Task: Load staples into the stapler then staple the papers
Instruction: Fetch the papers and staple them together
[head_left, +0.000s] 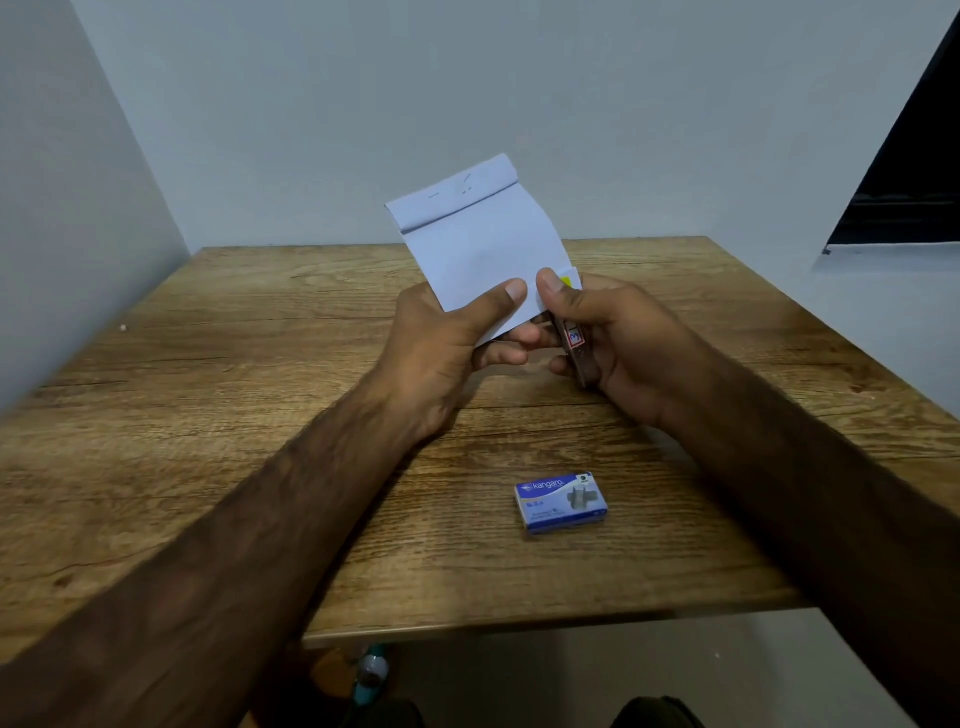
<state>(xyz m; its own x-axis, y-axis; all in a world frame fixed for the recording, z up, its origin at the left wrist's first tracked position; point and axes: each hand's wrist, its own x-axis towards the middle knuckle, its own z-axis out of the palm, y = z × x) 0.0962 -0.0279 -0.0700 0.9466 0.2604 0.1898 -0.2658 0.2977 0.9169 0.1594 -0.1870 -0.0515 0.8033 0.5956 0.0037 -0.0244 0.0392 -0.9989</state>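
My left hand (457, 338) pinches the lower edge of a small stack of white papers (478, 244), held upright above the table. The stack's top edge is folded over and shows small staple marks. My right hand (602, 332) grips a small dark stapler (576, 348) with a red and white label, its front end at the papers' lower right corner. A bit of yellow shows by my right thumb. A blue staple box (561, 503) lies closed on the wooden table (208, 415), nearer to me than the hands.
The table stands in a corner between two pale walls. Its near edge runs just below the staple box. A small speck lies on the table at the far left (123, 328). A dark opening shows at the upper right.
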